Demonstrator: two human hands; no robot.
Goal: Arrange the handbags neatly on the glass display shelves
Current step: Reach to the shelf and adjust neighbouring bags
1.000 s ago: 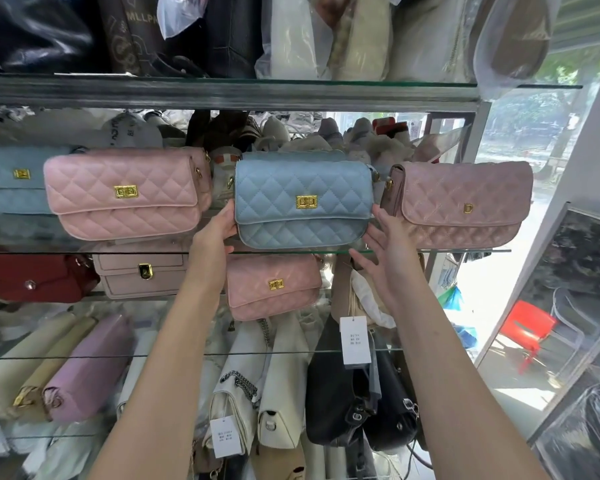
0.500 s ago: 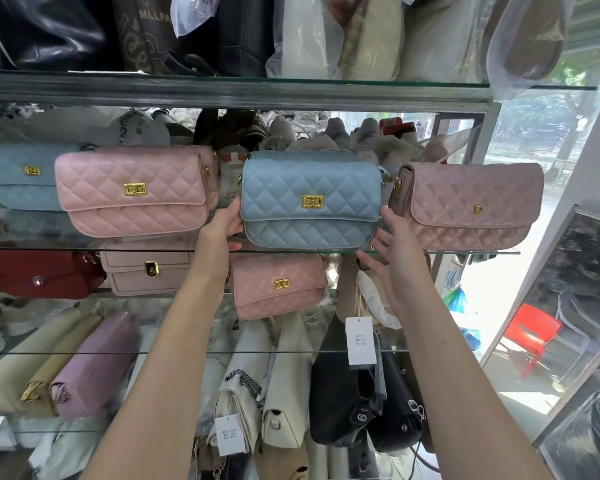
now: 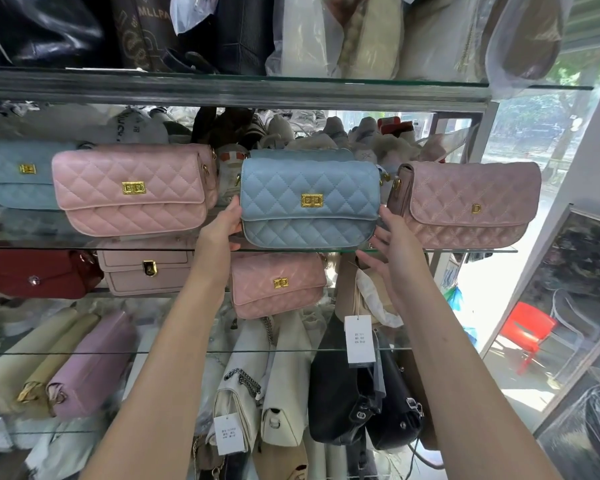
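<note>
Blue quilted bag (image 3: 309, 202) upright on glass shelf (image 3: 465, 250), between fingers: left hand (image 3: 222, 223) cups its side, right hand (image 3: 392, 244) spread, touching. Pink bag (image 3: 132, 188), mauve bag (image 3: 468, 206) flank. Lower shelves look cluttered, unsorted.

I see bright daylight flooding in from the far right, overexposed there; edges bow with wide-angle distortion, centre stays sharp.

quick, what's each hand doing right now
Left hand: open, touching the left end of the blue quilted bag.
Right hand: open, fingers spread at the bag's right end, holding nothing.
</note>
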